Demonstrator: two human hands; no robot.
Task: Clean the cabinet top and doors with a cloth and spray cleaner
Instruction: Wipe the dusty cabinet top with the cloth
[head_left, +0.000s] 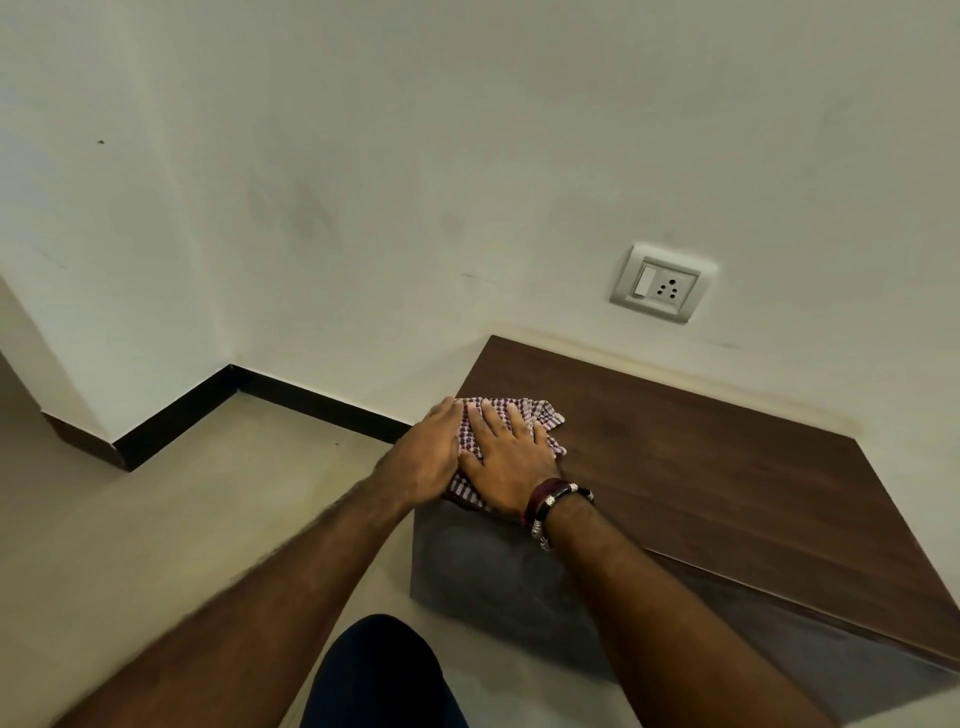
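Because wiping needs even pressure, both hands lie side by side on checked cloth (511, 423), pinning it flat at cabinet top's (701, 457) 9 o'clock corner. Left hand (428, 457): fingers roughly straight, pressing cloth's outer edge. Right hand (506, 460): fingers spread flat, palm down on cloth, bracelets at wrist. Spray cleaner not in view. Cabinet door (493, 566) below at 6 o'clock, judged not yet wiped.
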